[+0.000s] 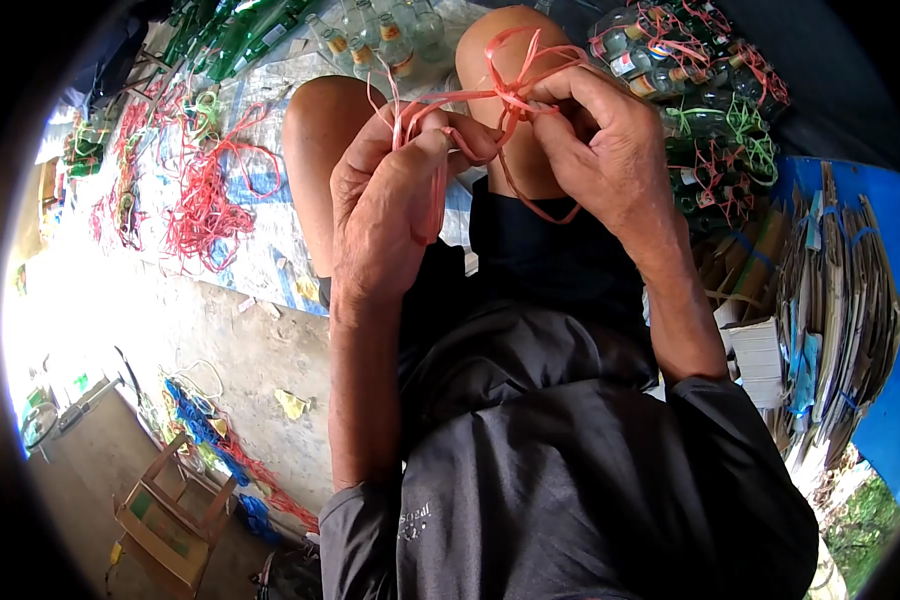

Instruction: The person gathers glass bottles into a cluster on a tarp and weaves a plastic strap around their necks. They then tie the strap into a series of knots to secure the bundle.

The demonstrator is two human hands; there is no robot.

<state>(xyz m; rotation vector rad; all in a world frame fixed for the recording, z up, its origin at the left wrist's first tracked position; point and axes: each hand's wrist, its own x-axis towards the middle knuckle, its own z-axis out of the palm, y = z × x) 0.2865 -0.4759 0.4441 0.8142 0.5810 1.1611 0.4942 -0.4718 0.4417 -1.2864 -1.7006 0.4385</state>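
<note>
Outdoors on a patterned mat (260, 250), loose red string (205, 205) far left, tied bottles (700, 110) far right. Both hands raised over bare knees: left hand (390, 205) and right hand (595, 140) each pinching pink plastic twine (510, 95) stretched between them.

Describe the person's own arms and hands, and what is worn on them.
Both hands, left hand and right hand, are bare: no gloves, rings or watch visible. The forearms are bare too. Dark grey sleeves are pushed up near the elbows, with small pale lettering on the left one.
</note>
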